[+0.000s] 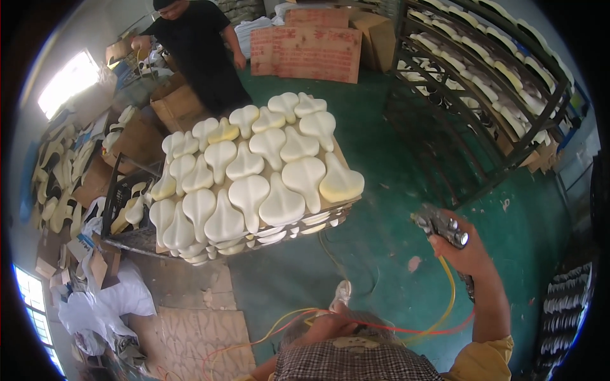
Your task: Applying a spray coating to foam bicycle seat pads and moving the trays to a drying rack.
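My right hand [459, 247] is closed round a metal spray gun [438, 225], held out over the floor on the right. A yellow hose [450, 286] and a red hose [438, 330] trail from below it toward my body. Close to my waist, my left hand [329, 326] is closed on the hoses. Ahead and to the left, pale cream bicycle saddle foam pads [248, 193] lie in rows on a stacked board, apart from both hands. One pad [223, 131] in the far rows looks yellower than its neighbours.
A dark metal rack [470, 114] with more pads stands far right. Another person [203, 51] in black stands beyond the stack. Cardboard boxes [130, 140] and loose pads crowd the left. Flattened cardboard [206, 336] and white bags [114, 298] lie on the floor.
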A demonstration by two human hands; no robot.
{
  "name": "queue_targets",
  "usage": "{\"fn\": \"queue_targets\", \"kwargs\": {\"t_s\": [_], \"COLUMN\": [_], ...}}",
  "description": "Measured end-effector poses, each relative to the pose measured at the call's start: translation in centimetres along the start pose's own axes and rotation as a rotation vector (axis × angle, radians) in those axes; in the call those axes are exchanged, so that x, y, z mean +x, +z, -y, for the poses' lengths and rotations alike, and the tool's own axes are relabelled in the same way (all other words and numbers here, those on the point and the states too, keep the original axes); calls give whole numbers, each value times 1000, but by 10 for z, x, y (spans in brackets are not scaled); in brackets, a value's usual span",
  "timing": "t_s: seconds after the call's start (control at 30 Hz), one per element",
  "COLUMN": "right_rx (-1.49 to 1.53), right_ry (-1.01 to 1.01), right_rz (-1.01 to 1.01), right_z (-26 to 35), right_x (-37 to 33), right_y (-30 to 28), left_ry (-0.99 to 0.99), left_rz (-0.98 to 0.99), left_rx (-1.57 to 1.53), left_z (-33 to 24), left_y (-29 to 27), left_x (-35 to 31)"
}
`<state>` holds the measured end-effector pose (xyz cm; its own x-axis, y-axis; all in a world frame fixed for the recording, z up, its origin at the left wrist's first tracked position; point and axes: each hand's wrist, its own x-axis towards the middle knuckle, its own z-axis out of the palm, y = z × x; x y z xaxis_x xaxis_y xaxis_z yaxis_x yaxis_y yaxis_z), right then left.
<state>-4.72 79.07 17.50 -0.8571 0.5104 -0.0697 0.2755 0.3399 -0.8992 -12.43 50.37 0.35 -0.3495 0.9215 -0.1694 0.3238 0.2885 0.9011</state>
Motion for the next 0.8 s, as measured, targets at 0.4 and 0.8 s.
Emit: {"fn": "queue_targets", "kwargs": {"t_s": [0.4, 0.8], "right_rx": [52, 10], "right_ry": [-13, -34], "right_rz": [-5, -42], "right_z": [-2, -2], "right_x": [-14, -12], "right_y": [8, -4], "left_ry": [7, 49], "left_rz": [72, 93], "left_rx": [17, 127], "left_z": [14, 14], "left_y": [1, 0], "left_x": [-1, 31]}}
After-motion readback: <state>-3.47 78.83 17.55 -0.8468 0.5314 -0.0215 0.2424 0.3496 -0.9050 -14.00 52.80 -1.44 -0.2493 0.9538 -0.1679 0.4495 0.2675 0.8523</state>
